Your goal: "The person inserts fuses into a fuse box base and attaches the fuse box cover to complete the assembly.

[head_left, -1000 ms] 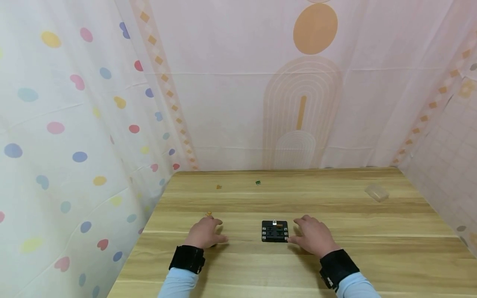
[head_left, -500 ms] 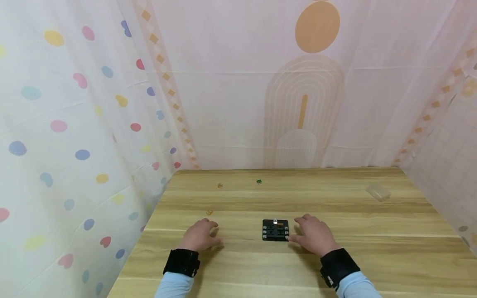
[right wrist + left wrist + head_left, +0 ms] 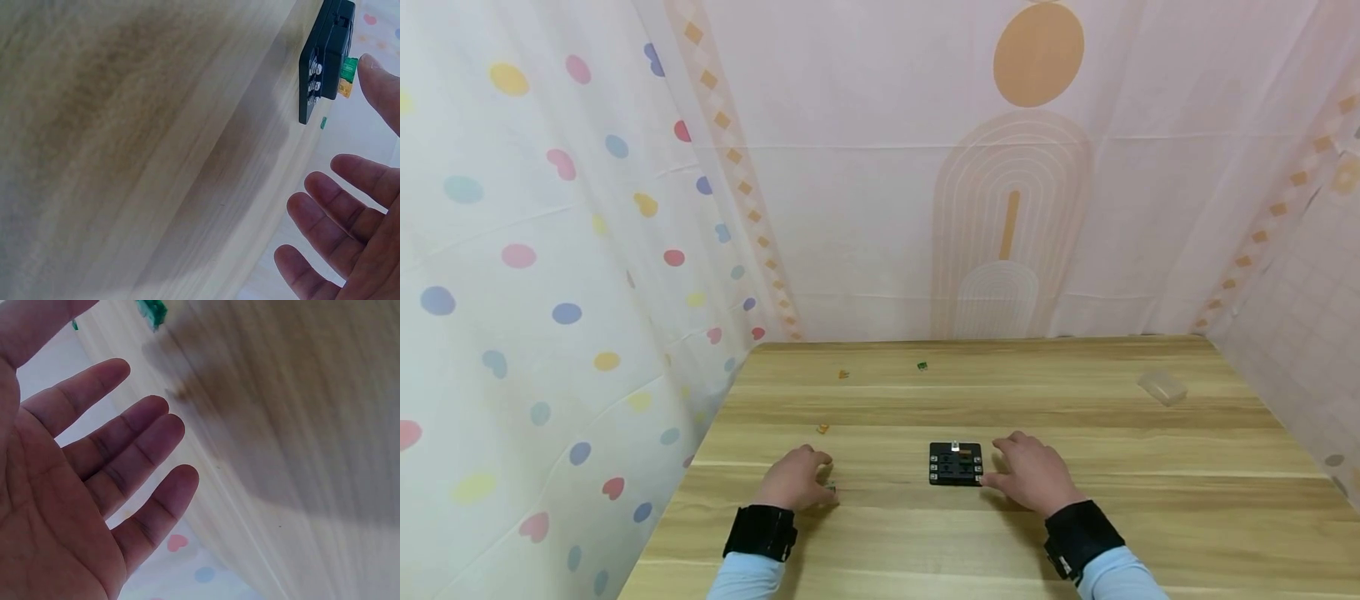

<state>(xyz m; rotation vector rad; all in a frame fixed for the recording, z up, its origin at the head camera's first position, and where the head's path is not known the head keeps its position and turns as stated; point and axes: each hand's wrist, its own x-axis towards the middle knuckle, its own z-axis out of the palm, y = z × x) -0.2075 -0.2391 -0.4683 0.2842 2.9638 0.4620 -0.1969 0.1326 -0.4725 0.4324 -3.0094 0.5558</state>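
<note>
A black fuse block [image 3: 955,472] lies flat on the table, with metal screw terminals along its sides. The right wrist view shows a green blade fuse [image 3: 349,68] and an orange blade fuse [image 3: 344,87] seated in it. My right hand [image 3: 1036,475] is beside the block's right edge, fingers spread and loosely bent, gripping nothing; whether the thumb touches the block is unclear. Farther left, my left hand [image 3: 793,480] hovers low over the table with relaxed fingers. Close to its thumb lies a loose green fuse [image 3: 152,312], partly cut off in the left wrist view.
An orange fuse [image 3: 823,429] lies just beyond my left hand. Toward the back edge are another orange fuse [image 3: 843,374] and a small green fuse [image 3: 922,366]. A clear plastic cover [image 3: 1162,387] sits at the back right. Patterned curtains [image 3: 865,208] border the table.
My left hand has drawn back to the left and toward me, revealing the orange fuse beyond it and the green fuse by its thumb. The right hand holds its position.
</note>
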